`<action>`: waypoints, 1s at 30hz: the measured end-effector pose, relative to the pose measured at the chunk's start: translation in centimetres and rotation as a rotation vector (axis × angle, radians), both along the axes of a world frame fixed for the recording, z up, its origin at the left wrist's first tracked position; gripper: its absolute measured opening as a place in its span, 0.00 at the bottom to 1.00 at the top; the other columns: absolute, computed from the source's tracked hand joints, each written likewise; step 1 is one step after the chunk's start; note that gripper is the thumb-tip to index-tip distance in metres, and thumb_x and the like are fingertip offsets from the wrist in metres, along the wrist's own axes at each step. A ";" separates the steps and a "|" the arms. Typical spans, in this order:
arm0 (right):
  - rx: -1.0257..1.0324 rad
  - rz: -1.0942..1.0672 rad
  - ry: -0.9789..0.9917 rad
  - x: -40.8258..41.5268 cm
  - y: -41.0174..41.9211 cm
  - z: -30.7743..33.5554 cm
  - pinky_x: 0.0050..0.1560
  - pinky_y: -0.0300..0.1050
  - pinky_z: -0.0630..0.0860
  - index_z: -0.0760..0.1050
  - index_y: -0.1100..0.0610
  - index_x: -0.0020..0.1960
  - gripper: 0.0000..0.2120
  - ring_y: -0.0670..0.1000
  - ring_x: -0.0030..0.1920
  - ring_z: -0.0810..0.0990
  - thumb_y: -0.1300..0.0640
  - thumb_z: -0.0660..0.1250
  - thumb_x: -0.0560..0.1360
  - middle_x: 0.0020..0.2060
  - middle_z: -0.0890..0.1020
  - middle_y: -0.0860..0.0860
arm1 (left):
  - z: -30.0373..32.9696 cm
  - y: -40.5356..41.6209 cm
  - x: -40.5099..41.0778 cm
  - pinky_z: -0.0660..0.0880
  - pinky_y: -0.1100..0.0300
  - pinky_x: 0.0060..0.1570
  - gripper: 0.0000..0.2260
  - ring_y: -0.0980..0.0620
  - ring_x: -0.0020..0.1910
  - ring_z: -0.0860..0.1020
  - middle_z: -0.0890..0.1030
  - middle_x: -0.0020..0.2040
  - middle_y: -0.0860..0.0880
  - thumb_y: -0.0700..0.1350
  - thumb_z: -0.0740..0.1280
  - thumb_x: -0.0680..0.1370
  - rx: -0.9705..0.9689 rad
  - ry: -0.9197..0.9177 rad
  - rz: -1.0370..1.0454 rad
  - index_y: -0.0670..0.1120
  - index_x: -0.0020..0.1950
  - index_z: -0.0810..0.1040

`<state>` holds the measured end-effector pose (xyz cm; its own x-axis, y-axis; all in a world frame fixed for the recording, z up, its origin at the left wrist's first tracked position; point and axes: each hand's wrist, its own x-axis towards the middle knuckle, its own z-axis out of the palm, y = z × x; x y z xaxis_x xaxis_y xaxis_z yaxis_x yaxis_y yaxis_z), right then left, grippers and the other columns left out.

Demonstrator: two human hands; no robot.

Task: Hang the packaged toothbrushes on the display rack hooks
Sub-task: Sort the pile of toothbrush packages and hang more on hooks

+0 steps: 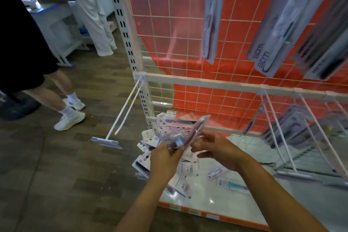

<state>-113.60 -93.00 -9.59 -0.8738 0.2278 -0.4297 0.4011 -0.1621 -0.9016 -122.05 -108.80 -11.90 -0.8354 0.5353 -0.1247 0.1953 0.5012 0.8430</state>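
My left hand (165, 158) grips a small clear toothbrush pack (174, 140) by its lower end. My right hand (216, 149) pinches a long pack with a red toothbrush (197, 128), tilted up towards the grid wall. Both hands hover over a heap of packaged toothbrushes (162, 137) on the white bottom shelf (205, 194). An empty double-prong hook (126, 113) sticks out from the rack's left end. Further hooks (282, 134) at the right carry hanging packs (288, 128). More packs (211, 15) hang higher up on the red grid panel (169, 34).
Two people stand at the left on the wooden floor (56, 175): one in dark shorts and white sneakers (69, 118), one in pale trousers (96, 21) by a white table. The rack's slotted upright (128, 34) stands between them and the grid. Loose packs (233, 184) lie on the shelf.
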 end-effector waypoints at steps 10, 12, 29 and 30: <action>0.188 -0.317 0.163 1.9 0.4 1.8 0.43 0.35 0.78 0.78 0.59 0.58 0.13 0.48 0.50 0.82 0.59 0.69 0.75 0.51 0.83 0.52 | 2.6 2.7 1.7 0.81 0.55 0.44 0.08 0.51 0.43 0.83 0.84 0.46 0.47 0.49 0.63 0.80 0.272 -0.295 -0.055 0.48 0.54 0.79; 0.140 -0.357 0.173 2.4 0.8 2.0 0.50 0.43 0.80 0.78 0.56 0.59 0.12 0.51 0.53 0.82 0.57 0.68 0.75 0.51 0.84 0.51 | 3.1 3.2 2.2 0.81 0.57 0.42 0.07 0.52 0.40 0.84 0.84 0.44 0.47 0.48 0.62 0.80 0.270 -0.281 -0.052 0.49 0.51 0.78; -0.024 -0.465 0.313 7.6 4.1 6.9 0.48 0.45 0.81 0.76 0.53 0.58 0.10 0.49 0.50 0.84 0.59 0.65 0.77 0.49 0.85 0.49 | 8.5 7.4 6.3 0.79 0.43 0.40 0.08 0.36 0.42 0.80 0.84 0.42 0.44 0.52 0.65 0.78 0.366 -0.135 -0.052 0.52 0.45 0.82; -0.026 -0.460 0.315 8.0 4.4 7.2 0.49 0.47 0.81 0.76 0.53 0.58 0.11 0.50 0.51 0.84 0.60 0.66 0.76 0.50 0.85 0.50 | 8.7 7.7 6.6 0.80 0.41 0.42 0.07 0.37 0.43 0.81 0.84 0.42 0.44 0.52 0.65 0.78 0.370 -0.132 -0.057 0.54 0.45 0.82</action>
<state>-105.65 -88.64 -2.43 -0.7740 0.6085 -0.1750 -0.0041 -0.2811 -0.9597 -115.46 -101.08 -3.18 -0.7930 0.6090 -0.0192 0.0915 0.1501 0.9844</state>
